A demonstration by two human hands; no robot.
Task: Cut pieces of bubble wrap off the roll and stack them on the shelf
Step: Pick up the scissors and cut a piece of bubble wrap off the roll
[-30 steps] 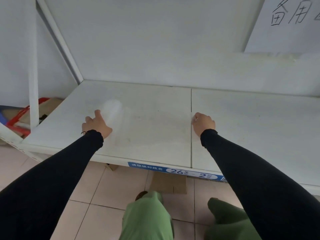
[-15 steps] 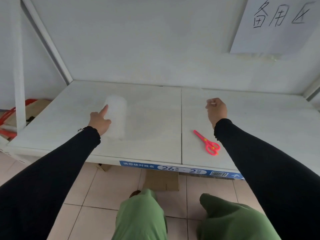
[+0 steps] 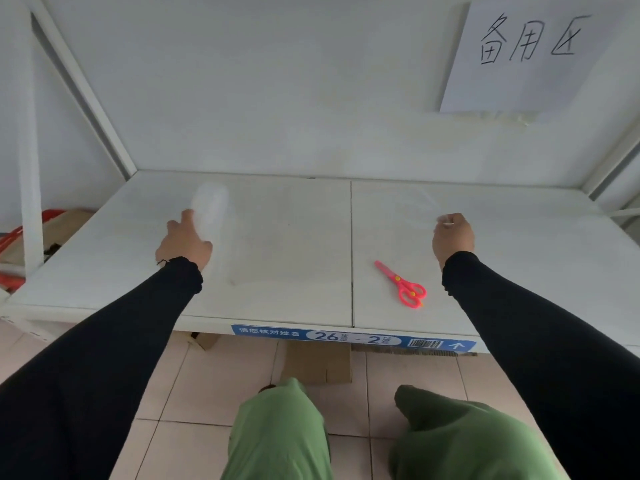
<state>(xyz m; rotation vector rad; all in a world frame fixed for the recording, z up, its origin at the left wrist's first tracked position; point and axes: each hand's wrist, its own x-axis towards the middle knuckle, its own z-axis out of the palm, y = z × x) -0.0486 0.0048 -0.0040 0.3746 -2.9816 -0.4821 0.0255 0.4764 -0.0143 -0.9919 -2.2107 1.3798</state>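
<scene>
The left hand (image 3: 183, 242) rests on the white roll of see-through bubble wrap (image 3: 210, 211), with its fingers against the roll's side. The roll lies on the left half of the flat white shelf (image 3: 287, 244). The right hand (image 3: 453, 235) is closed in a fist and pinches the thin, clear edge of the wrap, pulled out to the right. Small pink and orange plastic scissors (image 3: 403, 287) lie on the shelf near the right hand, not touching it
</scene>
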